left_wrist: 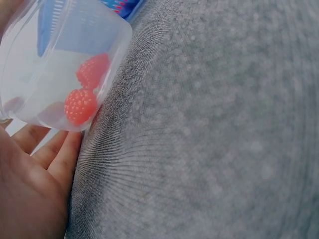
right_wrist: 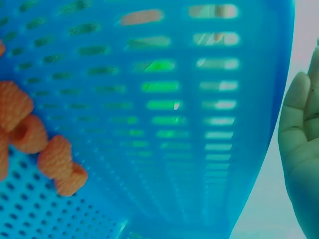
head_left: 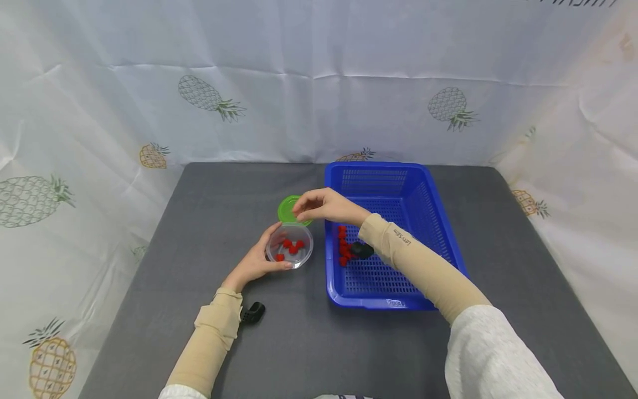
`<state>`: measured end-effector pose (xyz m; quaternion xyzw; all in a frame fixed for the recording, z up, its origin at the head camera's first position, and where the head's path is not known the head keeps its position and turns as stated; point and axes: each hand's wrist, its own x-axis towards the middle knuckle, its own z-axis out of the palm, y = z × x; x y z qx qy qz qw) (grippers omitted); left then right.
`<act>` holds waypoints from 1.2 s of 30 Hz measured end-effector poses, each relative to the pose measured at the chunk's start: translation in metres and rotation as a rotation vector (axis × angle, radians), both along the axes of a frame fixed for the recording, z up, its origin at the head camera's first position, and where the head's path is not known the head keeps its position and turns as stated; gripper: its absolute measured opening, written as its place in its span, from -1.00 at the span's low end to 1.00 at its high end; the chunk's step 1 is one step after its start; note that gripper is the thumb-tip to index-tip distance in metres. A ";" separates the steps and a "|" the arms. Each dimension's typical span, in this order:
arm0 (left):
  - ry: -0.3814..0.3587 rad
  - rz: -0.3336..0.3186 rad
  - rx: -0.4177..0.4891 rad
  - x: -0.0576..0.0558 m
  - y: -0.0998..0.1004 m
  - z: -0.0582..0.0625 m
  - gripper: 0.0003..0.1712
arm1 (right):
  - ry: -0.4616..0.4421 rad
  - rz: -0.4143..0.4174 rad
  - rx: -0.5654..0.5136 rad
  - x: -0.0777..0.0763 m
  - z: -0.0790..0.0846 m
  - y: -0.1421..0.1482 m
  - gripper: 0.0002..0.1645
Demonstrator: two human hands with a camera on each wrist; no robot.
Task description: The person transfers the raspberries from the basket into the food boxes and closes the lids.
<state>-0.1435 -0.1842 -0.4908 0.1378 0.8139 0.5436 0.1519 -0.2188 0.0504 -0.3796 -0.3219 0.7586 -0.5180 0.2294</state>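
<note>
Within the left grip (head_left: 254, 261), a cup (head_left: 301, 257) holds raspberries (head_left: 293, 249).

Place: screened-off workspace | pineapple-print sheets (head_left: 319, 111) on three sides | grey tabletop (head_left: 304, 343)

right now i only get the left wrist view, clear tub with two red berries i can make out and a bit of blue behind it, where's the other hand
Observer: In the head view, the right hand hides part of a green lid.
Operator: ok and how many do you count inside
Observer: At least four red berries show in the tub from the head camera.
Operator: good, what's all that blue then
Observer: A large slotted basket, with more berries bunched near its left wall.
</note>
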 end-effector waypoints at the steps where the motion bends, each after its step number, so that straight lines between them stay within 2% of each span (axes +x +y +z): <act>1: -0.004 0.000 0.008 0.000 0.000 0.000 0.18 | -0.018 -0.011 -0.023 0.000 0.000 0.003 -0.77; 6: 0.005 -0.006 0.024 0.000 0.000 -0.002 0.18 | -0.094 -0.066 -0.107 0.000 -0.002 0.018 -0.75; 14: 0.008 -0.025 0.049 -0.002 -0.001 -0.003 0.17 | -0.154 -0.164 -0.185 -0.007 -0.014 0.045 -0.66; 21: 0.016 -0.053 0.045 0.007 0.002 0.022 0.15 | -0.158 -0.246 -0.182 -0.012 -0.025 0.067 -0.69; 24: 0.016 -0.053 0.038 0.009 0.003 0.027 0.14 | -0.160 -0.269 -0.169 -0.015 -0.032 0.075 -0.68; 29: 0.014 -0.053 0.046 0.010 0.003 0.027 0.14 | -0.179 -0.295 -0.116 -0.018 -0.044 0.085 -0.64; 34: 0.013 -0.048 0.048 0.010 0.003 0.028 0.14 | -0.203 -0.288 -0.033 -0.018 -0.054 0.091 -0.50; 36: 0.014 -0.047 0.050 0.010 0.003 0.028 0.13 | -0.201 -0.283 0.010 -0.019 -0.057 0.092 -0.50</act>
